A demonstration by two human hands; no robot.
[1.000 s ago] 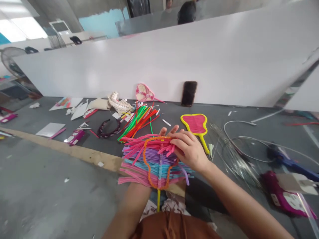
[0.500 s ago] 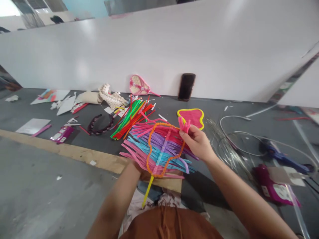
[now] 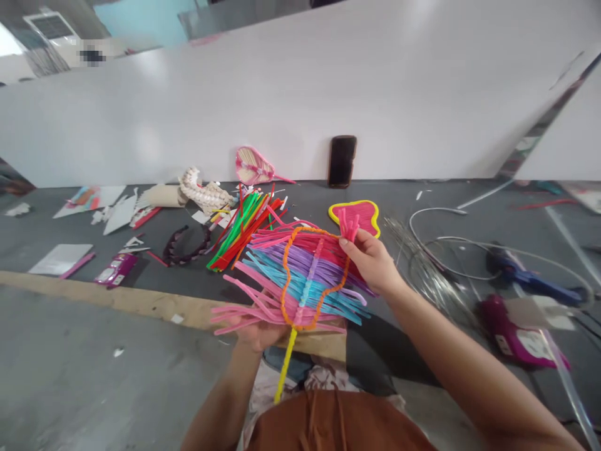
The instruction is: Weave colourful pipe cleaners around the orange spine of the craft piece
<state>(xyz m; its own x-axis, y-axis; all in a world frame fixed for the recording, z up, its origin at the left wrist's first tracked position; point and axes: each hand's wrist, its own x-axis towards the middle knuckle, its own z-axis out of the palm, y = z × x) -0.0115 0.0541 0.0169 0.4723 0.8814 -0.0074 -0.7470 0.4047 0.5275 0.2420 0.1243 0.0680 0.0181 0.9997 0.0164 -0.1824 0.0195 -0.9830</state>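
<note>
A fan-shaped piece made of pipe cleaners (image 3: 307, 285) hangs between my hands, over the table's front edge. Rows of red, purple, blue and pink stems cross a middle spine inside a twisted orange outline, and a yellow handle (image 3: 286, 366) points down toward me. My right hand (image 3: 370, 254) pinches a bunch of bent pink stem ends (image 3: 349, 223) at the top right. Underneath the lower left side, my left hand (image 3: 260, 332) holds the piece from below, its fingers mostly hidden by loose pink stems.
A yellow-edged pink panel (image 3: 359, 215) lies behind my right hand. Red and green pipe cleaners (image 3: 248, 228), a braided headband (image 3: 188, 244) and a small pink fan (image 3: 254, 166) are to the left. A phone (image 3: 342, 161) leans on the white partition. Wires (image 3: 432, 275) and a glue gun (image 3: 535, 279) lie right.
My left hand has come further into view under the pink stems, which now spread more to the left. The pink bunch in my right hand stands more upright and fanned.
</note>
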